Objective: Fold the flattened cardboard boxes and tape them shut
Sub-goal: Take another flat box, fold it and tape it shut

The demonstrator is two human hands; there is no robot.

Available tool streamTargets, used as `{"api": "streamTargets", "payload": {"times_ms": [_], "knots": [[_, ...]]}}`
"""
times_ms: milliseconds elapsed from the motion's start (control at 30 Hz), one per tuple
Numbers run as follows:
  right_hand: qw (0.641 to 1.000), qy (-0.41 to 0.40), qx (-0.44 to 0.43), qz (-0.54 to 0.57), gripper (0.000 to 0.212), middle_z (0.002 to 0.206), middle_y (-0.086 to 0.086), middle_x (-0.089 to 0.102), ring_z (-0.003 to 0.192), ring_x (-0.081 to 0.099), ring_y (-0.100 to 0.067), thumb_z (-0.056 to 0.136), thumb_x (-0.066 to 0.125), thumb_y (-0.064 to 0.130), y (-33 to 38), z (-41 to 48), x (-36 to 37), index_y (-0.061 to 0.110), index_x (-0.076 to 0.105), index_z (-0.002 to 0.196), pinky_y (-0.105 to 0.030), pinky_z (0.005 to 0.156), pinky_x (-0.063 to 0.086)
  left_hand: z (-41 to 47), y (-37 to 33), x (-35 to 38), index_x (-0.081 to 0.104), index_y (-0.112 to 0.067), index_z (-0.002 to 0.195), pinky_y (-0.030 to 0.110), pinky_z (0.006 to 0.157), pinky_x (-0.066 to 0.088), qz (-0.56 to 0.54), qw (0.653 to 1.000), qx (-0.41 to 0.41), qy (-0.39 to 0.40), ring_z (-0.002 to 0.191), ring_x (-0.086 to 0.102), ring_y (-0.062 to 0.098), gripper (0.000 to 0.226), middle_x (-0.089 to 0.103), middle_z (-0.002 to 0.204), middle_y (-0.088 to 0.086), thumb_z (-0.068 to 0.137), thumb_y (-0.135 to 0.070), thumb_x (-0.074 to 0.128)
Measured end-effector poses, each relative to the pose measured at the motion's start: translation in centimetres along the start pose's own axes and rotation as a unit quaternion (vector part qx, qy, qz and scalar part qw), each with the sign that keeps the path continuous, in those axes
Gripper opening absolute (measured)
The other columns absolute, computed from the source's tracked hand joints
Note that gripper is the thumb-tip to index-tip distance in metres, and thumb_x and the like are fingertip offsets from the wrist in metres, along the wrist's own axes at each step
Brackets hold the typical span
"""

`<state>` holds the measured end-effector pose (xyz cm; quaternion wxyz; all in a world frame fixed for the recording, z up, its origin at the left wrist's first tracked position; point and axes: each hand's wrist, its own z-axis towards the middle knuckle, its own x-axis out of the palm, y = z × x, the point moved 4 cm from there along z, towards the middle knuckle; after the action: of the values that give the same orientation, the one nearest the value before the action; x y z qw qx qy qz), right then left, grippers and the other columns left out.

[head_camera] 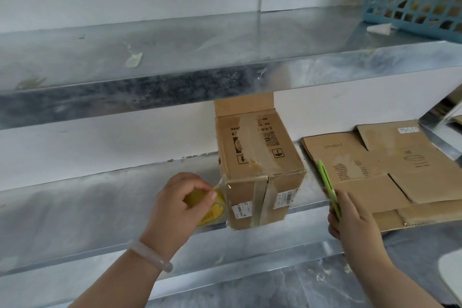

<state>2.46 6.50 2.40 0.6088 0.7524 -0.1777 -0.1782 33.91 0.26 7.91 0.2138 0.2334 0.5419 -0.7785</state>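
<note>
1. At the left front corner of the folded box (260,157), the left hand (180,197) has its grip curled round a yellow tape roll (215,212), held just beside the box.
2. A short strand of clear tape (220,182) runs from the roll up and rightward to that corner and looks taut. Its long axis rises slightly towards the box.
3. The right hand (350,215) has its grip closed round a green cutting tool (327,182), tip pointing up and away. Scissors or knife: cannot tell.
4. Governing relation: the strand lies left of the box and the tool right of it, with the whole box front between them. Judgement: the right hand must cross in front of the box to cut; the left hand is nearer but occupied.
5. The box stands at the front edge of the lower shelf (100,195), front seam taped, far flap upright. Flattened cardboard (375,170) lies just to its right.
</note>
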Motion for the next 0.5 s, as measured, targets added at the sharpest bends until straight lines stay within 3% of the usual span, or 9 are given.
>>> {"api": "streamTargets", "payload": {"times_ms": [133,233,300,433,500], "knots": [[0.964,0.058,-0.209,-0.152,0.018,0.072,0.008,0.065,0.048,0.049,-0.011,0.096,0.047,0.032,4.9,-5.7,2.3,0.049,0.052,0.102,-0.024,0.044,0.043,0.1,0.3,0.1,0.065,-0.044,0.078,0.004,0.070,0.038,0.007,1.000,-0.004,-0.004,0.094,0.054,-0.001,0.016,0.059,0.094,-0.018,0.080,-0.031,0.075],[0.899,0.142,-0.271,-0.315,0.035,0.080,0.015,0.068,0.054,0.057,-0.009,0.089,0.041,0.049,6.6,-8.9,5.1,0.065,0.038,0.120,-0.017,0.048,0.042,0.2,0.2,0.0,0.063,-0.047,0.075,0.000,0.073,0.037,-0.005,1.000,-0.002,-0.014,0.095,0.052,-0.004,0.018,0.055,0.095,-0.021,0.077,-0.033,0.074],[0.864,0.169,-0.293,-0.372,0.049,0.079,0.014,0.064,0.068,0.059,-0.007,0.093,0.042,0.042,6.8,-10.0,6.8,0.071,0.031,0.131,-0.019,0.058,0.047,0.1,0.3,0.0,0.064,-0.048,0.074,0.000,0.071,0.036,-0.011,1.000,-0.004,-0.023,0.094,0.052,-0.002,0.021,0.055,0.095,-0.021,0.076,-0.030,0.076],[0.840,0.183,-0.328,-0.392,0.064,0.086,0.013,0.054,0.076,0.055,-0.013,0.100,0.045,0.027,7.1,-10.9,9.3,0.065,0.010,0.137,-0.029,0.069,0.048,-0.1,0.5,0.1,0.064,-0.043,0.073,0.000,0.069,0.035,-0.013,0.999,-0.025,-0.037,0.091,0.051,-0.002,0.019,0.052,0.094,-0.018,0.076,-0.029,0.077],[0.822,0.189,-0.345,-0.411,0.068,0.082,0.010,0.051,0.069,0.056,-0.019,0.098,0.051,0.018,7.6,-11.3,10.5,0.057,0.014,0.140,-0.040,0.062,0.052,-0.1,0.5,0.1,0.065,-0.042,0.071,0.000,0.070,0.035,-0.015,0.999,-0.035,-0.038,0.088,0.052,0.001,0.018,0.051,0.094,-0.017,0.076,-0.030,0.077]]}}
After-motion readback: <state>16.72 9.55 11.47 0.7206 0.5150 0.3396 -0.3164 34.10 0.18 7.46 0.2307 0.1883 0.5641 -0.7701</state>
